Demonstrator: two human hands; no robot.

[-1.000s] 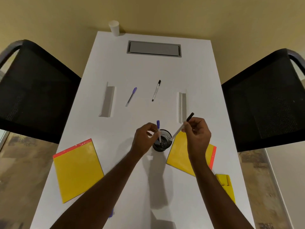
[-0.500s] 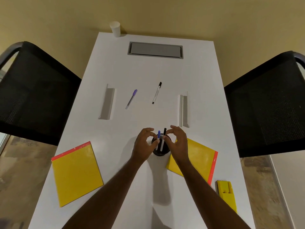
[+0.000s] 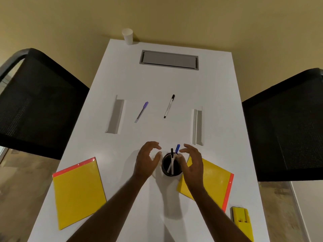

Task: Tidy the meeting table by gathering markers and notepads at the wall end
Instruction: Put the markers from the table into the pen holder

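Observation:
A black mesh pen cup (image 3: 171, 171) stands mid-table with a blue-capped marker (image 3: 177, 149) and a black-capped marker (image 3: 172, 159) upright inside. My left hand (image 3: 146, 161) hovers open just left of the cup, and my right hand (image 3: 192, 163) hovers open just right of it; neither touches it. Farther up the white table (image 3: 157, 81) lie a purple-capped marker (image 3: 141, 111) and a black-capped marker (image 3: 169, 106). One yellow notepad (image 3: 77, 192) lies at the near left. Another yellow notepad (image 3: 215, 180) sits partly under my right hand.
A paper cup (image 3: 128, 38) stands at the wall end beside a grey cable hatch (image 3: 169, 60). Two white folded name cards (image 3: 116, 117) (image 3: 197, 126) stand mid-table. A yellow box (image 3: 242, 223) rests near the right edge. Black mesh chairs (image 3: 35, 105) (image 3: 286, 130) flank the table.
Both hands lowered the two markers into the cup, let go, and have spread apart to either side of it.

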